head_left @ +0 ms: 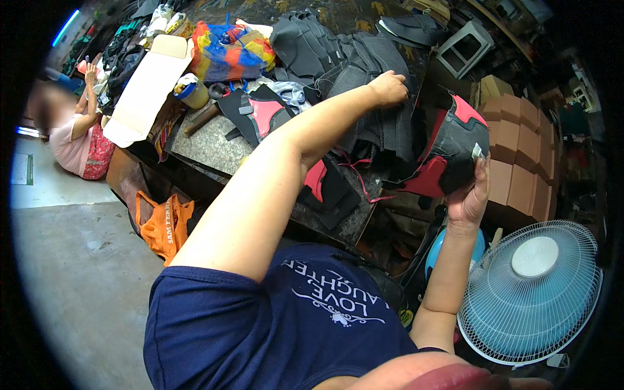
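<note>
Across the upper middle of the frame we see the cluttered surface, a speckled stone slab at its near edge. Lower right of the frame stands our pale blue fan. On the surface a large stack of dark fabric pieces spreads from the top centre down to the middle. At upper left lies a flat cardboard sheet, and beside it a bundle in red, yellow and blue. Brown cardboard boxes are piled at the right.

Our left hand reaches out to the centre top, its fingers curled down and pressed together on the dark fabric stack. Our right hand, right of centre, holds up a black and red shoe upper, the fingers wrapped round its lower right edge, thumb pinching the rim. The upper hangs off the surface edge, just beside the stack.

An orange bag hangs at the left, below the surface. A yellow jar stands near the cardboard. At far left another person sits.
</note>
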### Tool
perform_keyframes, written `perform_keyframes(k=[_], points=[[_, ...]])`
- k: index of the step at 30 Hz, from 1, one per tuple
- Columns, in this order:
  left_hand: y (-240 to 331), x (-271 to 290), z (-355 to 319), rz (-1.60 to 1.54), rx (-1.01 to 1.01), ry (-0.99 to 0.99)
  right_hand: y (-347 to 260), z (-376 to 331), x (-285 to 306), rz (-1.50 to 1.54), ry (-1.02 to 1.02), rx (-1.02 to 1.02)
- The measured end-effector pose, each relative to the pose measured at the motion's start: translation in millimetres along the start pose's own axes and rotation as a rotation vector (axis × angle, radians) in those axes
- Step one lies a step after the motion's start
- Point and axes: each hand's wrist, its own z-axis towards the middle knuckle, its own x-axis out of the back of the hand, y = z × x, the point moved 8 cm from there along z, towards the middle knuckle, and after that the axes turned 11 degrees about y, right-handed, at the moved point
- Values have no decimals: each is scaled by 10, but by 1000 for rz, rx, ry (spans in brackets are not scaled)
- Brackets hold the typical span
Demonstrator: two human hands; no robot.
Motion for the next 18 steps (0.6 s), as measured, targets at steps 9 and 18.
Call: perform_keyframes(k=[9,18], points=[[-431,1309,-495,-620,918,713,-307,-173,-195,254,-362,18],[617,1795,-1218,-2227,1132,826,508,-117,-878,-110,-444,-61]])
